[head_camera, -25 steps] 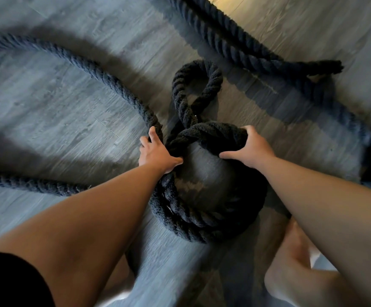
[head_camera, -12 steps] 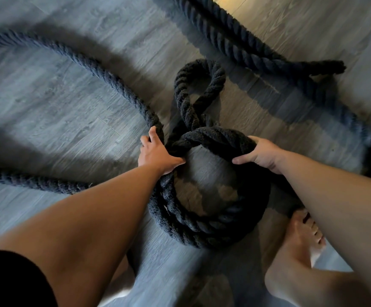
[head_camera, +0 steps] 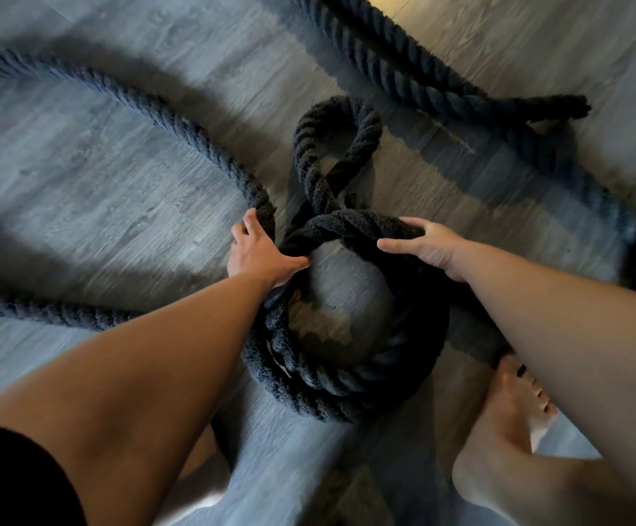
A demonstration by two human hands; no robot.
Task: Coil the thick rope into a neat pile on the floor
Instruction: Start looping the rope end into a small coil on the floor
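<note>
A thick dark twisted rope lies on the grey wooden floor [head_camera: 81,165]. Part of it forms a round coil [head_camera: 331,377] of stacked turns in the middle. My left hand [head_camera: 259,256] grips the rope at the coil's left top, where a long strand [head_camera: 180,123] arrives from the left. My right hand [head_camera: 422,248] holds the top turn [head_camera: 350,225] at the coil's right top, thumb on the inside. Behind the coil stands a small twisted loop [head_camera: 331,146]. Another stretch [head_camera: 403,62] runs across the back right to a frayed end [head_camera: 570,106].
My bare right foot [head_camera: 506,423] stands just right of the coil, near its edge. The loose rope sweeps around the left side [head_camera: 43,309] and back. My left foot is hidden under my left arm. Bare floor lies to the left inside the rope's sweep.
My right hand has slid right along the top turn, widening the coil. My right foot has stepped forward beside it. My left hand has stayed on the rope.
</note>
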